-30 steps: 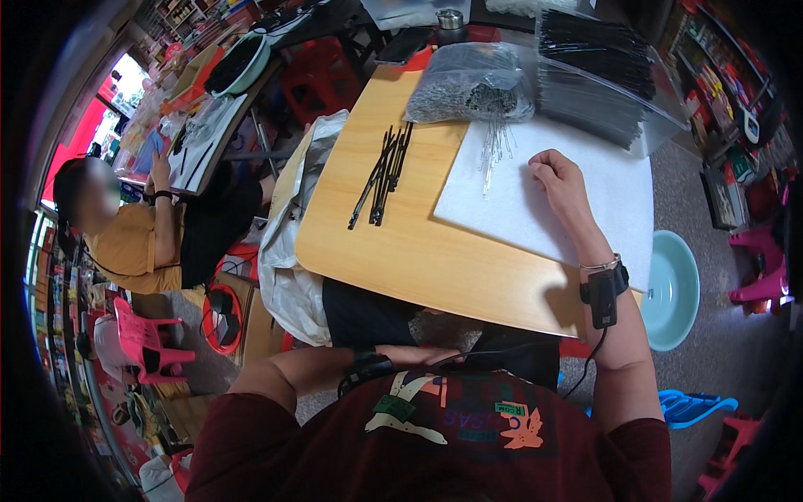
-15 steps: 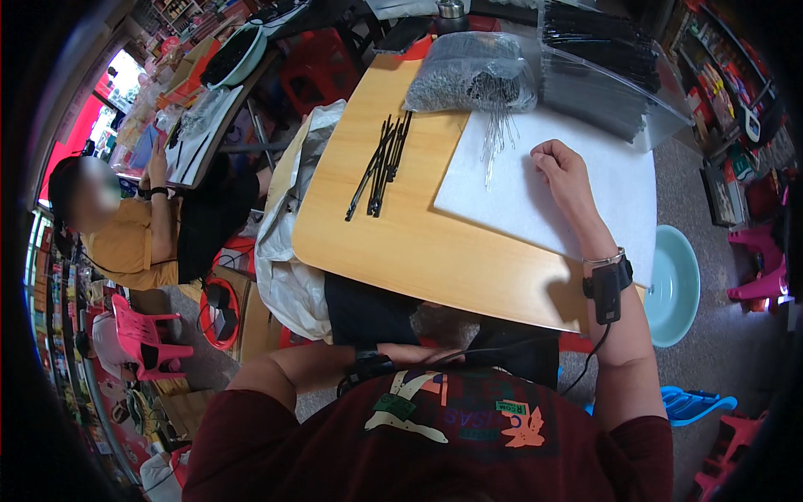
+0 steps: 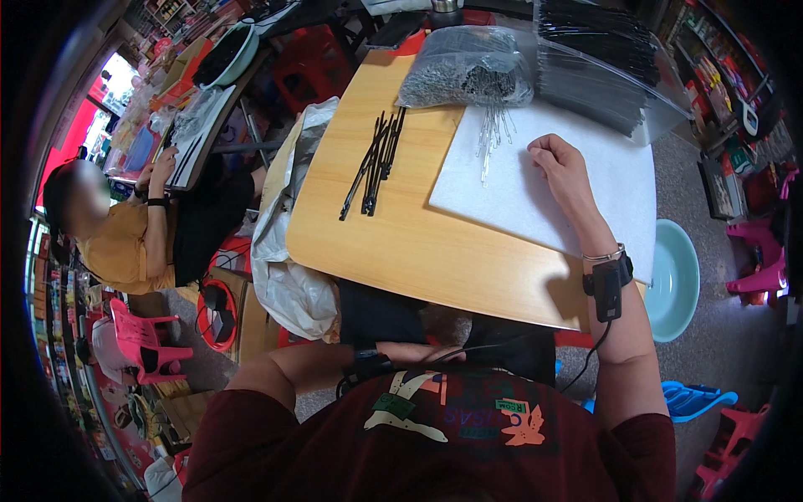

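My right hand (image 3: 559, 161) rests on a white sheet (image 3: 519, 209) that lies on the wooden table (image 3: 418, 243). Its fingers are curled in and nothing shows in them. A black device is strapped to that wrist (image 3: 608, 280). Just left of the hand lie several thin clear rods (image 3: 493, 134). A bundle of black sticks (image 3: 374, 163) lies further left on the bare wood. My left hand (image 3: 431, 353) is tucked flat against my body below the table edge, and its fingers are mostly hidden.
A clear bag of small grey pieces (image 3: 468, 67) and a clear pack of black strips (image 3: 602, 67) sit at the table's far side. A white plastic bag (image 3: 288, 276) hangs at the left edge. A pale green basin (image 3: 677, 280) is on the floor right. Another person (image 3: 117, 234) sits at left.
Only the view shifts a little. Both hands stay where they were.
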Demonstrator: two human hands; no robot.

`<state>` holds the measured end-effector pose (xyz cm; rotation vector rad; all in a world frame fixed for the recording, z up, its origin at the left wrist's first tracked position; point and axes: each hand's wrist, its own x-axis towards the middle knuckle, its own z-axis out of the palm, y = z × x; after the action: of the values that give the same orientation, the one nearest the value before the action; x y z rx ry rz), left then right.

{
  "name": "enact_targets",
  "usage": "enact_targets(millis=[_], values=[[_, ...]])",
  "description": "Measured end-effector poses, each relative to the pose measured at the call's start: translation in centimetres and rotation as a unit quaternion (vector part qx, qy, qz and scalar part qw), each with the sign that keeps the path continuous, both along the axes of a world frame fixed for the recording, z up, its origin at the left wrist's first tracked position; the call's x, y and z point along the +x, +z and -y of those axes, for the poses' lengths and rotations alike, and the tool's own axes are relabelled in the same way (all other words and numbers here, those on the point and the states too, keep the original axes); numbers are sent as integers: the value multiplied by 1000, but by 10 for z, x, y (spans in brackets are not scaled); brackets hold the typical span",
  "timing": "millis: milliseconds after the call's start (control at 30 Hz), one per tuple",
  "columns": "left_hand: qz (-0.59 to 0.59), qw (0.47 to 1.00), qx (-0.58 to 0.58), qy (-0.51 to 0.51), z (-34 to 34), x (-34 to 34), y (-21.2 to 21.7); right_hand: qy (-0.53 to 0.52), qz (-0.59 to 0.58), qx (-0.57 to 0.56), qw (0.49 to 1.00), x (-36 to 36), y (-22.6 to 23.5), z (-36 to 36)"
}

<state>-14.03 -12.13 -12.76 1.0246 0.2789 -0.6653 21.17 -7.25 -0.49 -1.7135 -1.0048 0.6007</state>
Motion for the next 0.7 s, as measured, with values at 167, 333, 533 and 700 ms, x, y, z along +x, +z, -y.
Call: enact_targets(millis=[167,333,533,700], values=[[42,998,49,-15,-4,6,4,0,-11,1,1000,1,-2,-1],[57,995,62,-54,-11,15,-2,0,-9,9,1000,3,-4,0],[52,989,105,-95,-5,26,-29,3,-24,10,1000,4,-4,0],[71,982,129,-122,-8,32,-19,-1,0,5,1000,1,-2,0]])
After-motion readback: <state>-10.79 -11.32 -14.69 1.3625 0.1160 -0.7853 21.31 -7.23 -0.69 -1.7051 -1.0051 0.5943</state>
